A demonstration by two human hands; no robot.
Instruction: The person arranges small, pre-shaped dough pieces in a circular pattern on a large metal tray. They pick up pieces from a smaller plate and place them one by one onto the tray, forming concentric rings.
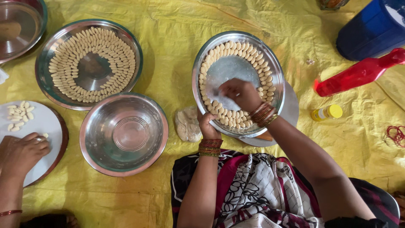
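Everything sits low on a crinkled yellow sheet (177,38) spread over the floor. The person's left hand (207,123) grips the near rim of a steel plate (276,80), fingers curled under the edge, while the right hand (240,93) reaches into it with fingertips pinched together — on what, I cannot tell. Small pale dough pieces (230,116) ring the inside of that plate. A lump of dough (187,123) lies on the sheet just beside the left wrist. To the left stand an empty steel bowl (124,133) and a second plate (50,50) filled with rings of pieces. At the far left another person's hand (21,153) rests on a white board (42,126). A red bottle (358,72), a small yellow bottle (327,112) and a blue container (371,29) lie to the right.
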